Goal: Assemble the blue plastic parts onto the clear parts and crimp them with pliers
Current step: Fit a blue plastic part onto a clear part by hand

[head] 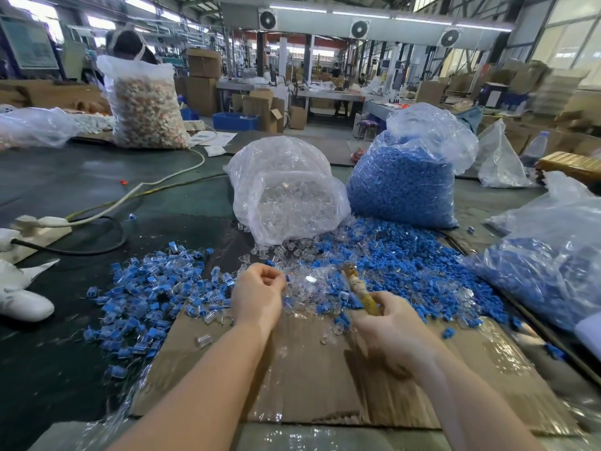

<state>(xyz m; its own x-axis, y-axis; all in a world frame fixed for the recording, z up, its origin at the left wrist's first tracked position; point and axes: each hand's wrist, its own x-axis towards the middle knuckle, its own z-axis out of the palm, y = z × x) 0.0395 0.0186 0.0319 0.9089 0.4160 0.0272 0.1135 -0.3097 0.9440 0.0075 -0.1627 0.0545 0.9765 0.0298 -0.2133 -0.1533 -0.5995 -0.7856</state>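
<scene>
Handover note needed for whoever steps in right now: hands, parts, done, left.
Left hand: fingers curled, pinching a small part; which one is too blurred to tell.
Right hand: grips the yellow-handled pliers, tip over the loose parts.
Supply: clear plastic bag of clear parts and clear plastic bag of blue parts behind; mixed loose pile in front, partly on the brown cardboard sheet.
Done: heap of assembled blue-and-clear pieces at left.
Left: both bags are far from empty.
</scene>
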